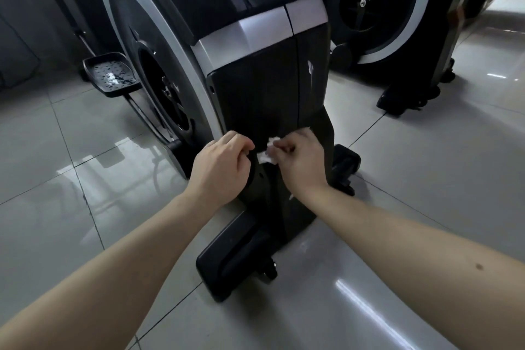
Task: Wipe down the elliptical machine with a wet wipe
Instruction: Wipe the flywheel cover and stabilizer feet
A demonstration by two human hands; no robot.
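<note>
At the foot of a black and silver elliptical machine [255,88] in a tiled room, a person reaches down with both bare arms to the machine's dark lower housing panel [270,99]. The right hand [302,163] pinches a crumpled white wet wipe [266,157], its fingers [284,148] curled tight around the bunched cloth, which lies against the bottom of the panel, just above the point where the housing narrows toward the base. A small corner of the wipe shows above the right knuckles. The left hand [224,162] sits just beside the wipe on the same panel, its fingers [244,148] curled under; whether they grip the wipe's edge or only press on the housing cannot be told from the head view.

A brushed silver band [255,28] crosses the housing above the dark panel, and a small white mark [311,67] shows near the panel's right edge. The black plastic base foot [227,258] of the machine rests on the glossy grey tiled floor [426,179] between the two forearms. To the left, a black textured pedal [110,75] juts out beside the large silver-rimmed wheel cover [147,45]. A second black machine with a silver-rimmed wheel [377,8] stands well apart at the upper right.
</note>
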